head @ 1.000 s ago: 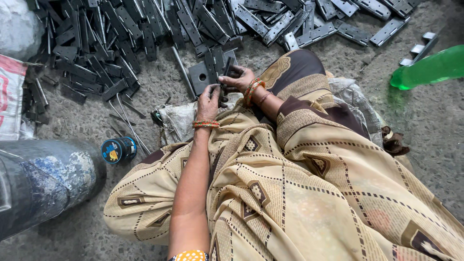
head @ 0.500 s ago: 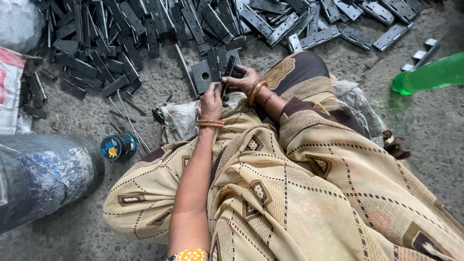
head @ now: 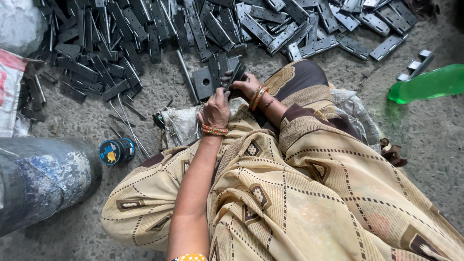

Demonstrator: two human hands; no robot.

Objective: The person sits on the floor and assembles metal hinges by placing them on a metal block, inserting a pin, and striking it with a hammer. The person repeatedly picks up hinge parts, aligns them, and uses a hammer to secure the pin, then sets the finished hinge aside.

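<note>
Fingers of the left hand [head: 215, 108] curl down over the near edge of a dark metal hinge plate [head: 212, 79], gripping it, while the fingers of the right hand [head: 244, 84] close narrowly around a smaller dark metal piece at the plate's right side; what exactly that piece is cannot be made out. The hinge plate lies on the concrete floor [head: 159, 92] just beyond both sets of fingertips, away from the person's body, and its long axis runs roughly left to right, with a round hole showing near its left end. Both hands touch the plate, the left one over its middle, the right one at its right end, so neither is clearly the nearer. Beyond the plate, farther from the body, spreads a large pile of similar hinges [head: 193, 24], dark ones to the plate's left and paler grey ones to its right. Just left of the plate a thin metal rod [head: 186, 75] lies pointing away from the body. Nearer the body than the plate, and to its left, a small blue spool [head: 116, 151] rests on the floor beside a worn grey drum [head: 43, 179]. Well to the plate's right a green plastic bottle [head: 427, 83] lies on its side. Patterned tan cloth [head: 299, 193] covers the lap below the plate.
</note>
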